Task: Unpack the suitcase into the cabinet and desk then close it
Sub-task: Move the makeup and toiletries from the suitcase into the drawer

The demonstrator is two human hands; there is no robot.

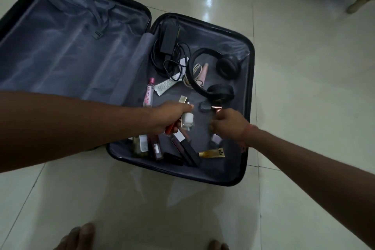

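Both hands reach into the open suitcase (248,107): left (172,116) grips a white bottle (187,119), right (227,125) curled, grasp unclear

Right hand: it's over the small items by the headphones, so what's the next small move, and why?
Probably close the right hand on the rose-gold tube just beyond its fingertips. The left hand already grips a white bottle and a red tube, so it looks full, while the right seems to hold nothing and the suitcase still has many loose items.
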